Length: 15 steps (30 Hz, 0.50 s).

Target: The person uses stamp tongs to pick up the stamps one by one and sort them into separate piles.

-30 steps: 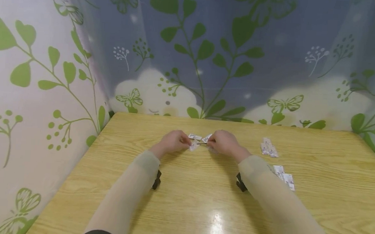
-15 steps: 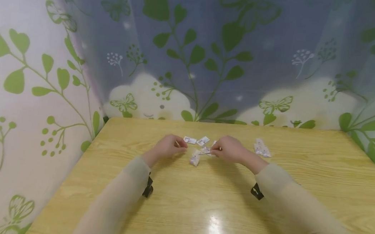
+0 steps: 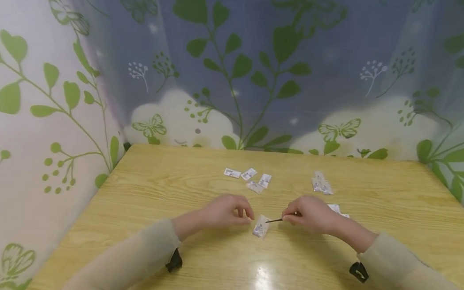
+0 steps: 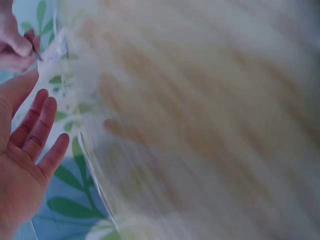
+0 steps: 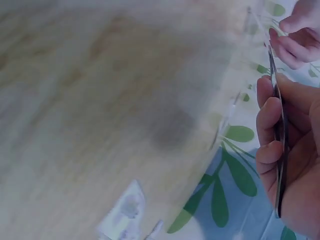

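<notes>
My right hand (image 3: pixel 311 214) holds a pair of dark, slim tweezers (image 3: pixel 274 220), pointing left. Their tips meet the upper part of a small clear packet (image 3: pixel 260 227) with printed marks. In the right wrist view the fingers curl round the tweezers (image 5: pixel 280 150), whose back end lies across the palm. My left hand (image 3: pixel 228 211) is just left of the packet, its fingers loosely bent and holding nothing. The left wrist view shows that hand (image 4: pixel 30 145) with fingers spread, below the packet (image 4: pixel 54 47) and the tweezer tips.
Several small printed packets (image 3: pixel 255 187) lie in a loose group farther back on the wooden table (image 3: pixel 167 167). A small overlapping pile (image 3: pixel 321 184) is at the back right. More white packets (image 3: pixel 334 208) show partly behind the right hand. A patterned curtain (image 3: pixel 204 72) hangs behind.
Both hands have come toward the body, away from the back group. The packet at the tweezer tips has moved with them, and the left hand has drawn back slightly from it.
</notes>
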Tool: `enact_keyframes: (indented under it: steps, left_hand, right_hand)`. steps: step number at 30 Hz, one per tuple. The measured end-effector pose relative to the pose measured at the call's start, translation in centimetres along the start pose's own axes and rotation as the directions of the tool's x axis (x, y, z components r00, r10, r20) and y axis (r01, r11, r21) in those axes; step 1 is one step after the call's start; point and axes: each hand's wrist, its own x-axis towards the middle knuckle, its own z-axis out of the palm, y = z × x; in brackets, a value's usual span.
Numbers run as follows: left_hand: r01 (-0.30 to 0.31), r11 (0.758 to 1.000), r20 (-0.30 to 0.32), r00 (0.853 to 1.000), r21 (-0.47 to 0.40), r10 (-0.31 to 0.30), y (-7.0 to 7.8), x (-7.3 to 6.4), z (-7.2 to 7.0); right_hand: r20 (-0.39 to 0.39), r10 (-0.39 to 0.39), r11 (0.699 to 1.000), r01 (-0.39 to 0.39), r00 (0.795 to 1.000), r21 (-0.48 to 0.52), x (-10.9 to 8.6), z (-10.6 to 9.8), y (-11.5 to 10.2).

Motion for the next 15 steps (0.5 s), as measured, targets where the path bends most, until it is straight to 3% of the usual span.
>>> enact_keyframes:
  steps: [6, 10, 15]
  left_hand:
    - [-0.046, 0.996, 0.119, 0.992, 0.08, 0.037, 0.2, 1.1, 1.2]
    - [-0.046, 0.985, 0.129, 0.991, 0.165, 0.025, 0.3, 1.5, 1.6]
    - [-0.019, 0.984, 0.123, 0.992, 0.179, -0.003, 0.6, 1.7, 1.7]
  right_hand:
    - [-0.006, -0.03, 0.998, 0.03, 1.0, -0.058, 0.7, 1.1, 0.4]
    - [0.009, -0.038, 0.997, 0.039, 0.999, -0.073, 1.3, 1.5, 0.6]
    - [0.011, -0.032, 0.996, 0.033, 0.999, -0.079, 1.6, 1.7, 0.7]
